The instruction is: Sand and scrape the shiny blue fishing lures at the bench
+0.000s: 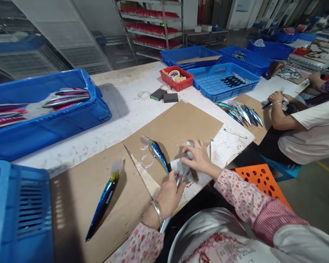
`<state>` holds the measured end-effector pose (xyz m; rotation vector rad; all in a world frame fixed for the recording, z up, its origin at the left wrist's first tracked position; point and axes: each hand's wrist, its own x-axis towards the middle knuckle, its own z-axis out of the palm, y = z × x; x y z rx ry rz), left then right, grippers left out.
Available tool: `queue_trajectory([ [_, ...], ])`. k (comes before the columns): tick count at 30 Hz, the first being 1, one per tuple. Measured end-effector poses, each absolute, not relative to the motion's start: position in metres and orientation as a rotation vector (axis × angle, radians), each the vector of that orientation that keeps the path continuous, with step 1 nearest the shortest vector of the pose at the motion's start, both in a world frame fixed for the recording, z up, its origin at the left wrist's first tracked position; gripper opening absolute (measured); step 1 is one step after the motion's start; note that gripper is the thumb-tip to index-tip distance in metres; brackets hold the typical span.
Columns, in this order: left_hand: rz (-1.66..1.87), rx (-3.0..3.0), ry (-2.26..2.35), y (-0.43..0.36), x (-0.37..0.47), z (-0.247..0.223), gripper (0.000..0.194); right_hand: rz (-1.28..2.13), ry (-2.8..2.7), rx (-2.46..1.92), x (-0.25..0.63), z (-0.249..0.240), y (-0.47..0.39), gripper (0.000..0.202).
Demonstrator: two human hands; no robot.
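Note:
My left hand (168, 195), a bracelet at its wrist, is closed round a fishing lure; the lure's silvery body (165, 224) shows below the palm. In my right hand (199, 157) is a soft-looking grey piece (190, 149), blurred, perhaps cloth. Beneath that hand lies crumpled grey material (184, 168) by the table's edge. Just beyond my left fingers, a blue fishing lure (159, 154) with a clear lip rests on the cardboard (178, 124). Farther left, a larger blue-black lure (106, 199) with a yellow head lies on another cardboard sheet (79, 190).
Blue bins (98, 106) of lures and a blue basket (34, 208) border the left. Dark sanding blocks (170, 98), a red tray (181, 84) and a blue crate (214, 91) stand beyond. At right, a co-worker (315, 124) sits near a lure pile (245, 112).

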<state>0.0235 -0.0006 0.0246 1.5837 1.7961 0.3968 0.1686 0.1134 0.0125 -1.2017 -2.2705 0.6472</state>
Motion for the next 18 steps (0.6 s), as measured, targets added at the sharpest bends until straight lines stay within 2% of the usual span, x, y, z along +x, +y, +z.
queue_trajectory([
  [3, 0.368, 1.517, 1.748, -0.0001, 0.0230, 0.0257, 0.042, 0.664, -2.261, -1.122, 0.1652, 0.0110, 0.1056, 0.023],
  [8, 0.371, 1.380, 1.722, 0.0017, 0.0229, 0.0291, 0.041, 0.458, -2.253, -1.240, 0.1661, 0.0106, 0.1127, 0.018],
  [13, 0.408, 1.306, 1.651, 0.0016, 0.0224, 0.0299, 0.041, 0.527, -2.346, -1.084, 0.1710, 0.0134, 0.1064, 0.019],
  [18, 0.399, 1.336, 1.682, 0.0012, 0.0224, 0.0294, 0.041, 0.358, -2.333, -1.239, 0.1719, 0.0174, 0.1092, 0.018],
])
